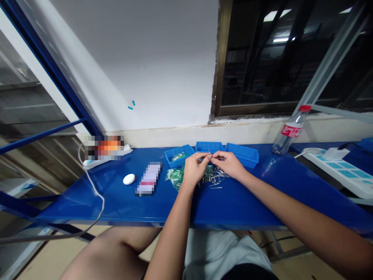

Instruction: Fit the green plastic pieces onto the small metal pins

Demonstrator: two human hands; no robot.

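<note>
My left hand (194,168) and my right hand (229,164) meet over the table, fingertips pinched together. Between them a small, thin metal piece (209,152) pokes up; it resembles the rivets below, though most of it is hidden by the fingers. Under and between my hands lies a loose pile of silvery rivets (217,179) with long thin stems. Left of the pile, partly behind my left hand, is a clear plastic bag (174,175) with small green pieces. Behind my hands stand three blue bins: the left bin (170,158) holds green-and-white pieces, the middle bin (209,146) and right bin (244,154) sit beside it.
On the blue table (122,206) lie a white round case (128,179) and a blurred phone-like object (149,179). A cable (100,210) hangs over the left side. A bottle (288,134) with a red cap stands back right, near a white power strip (344,171).
</note>
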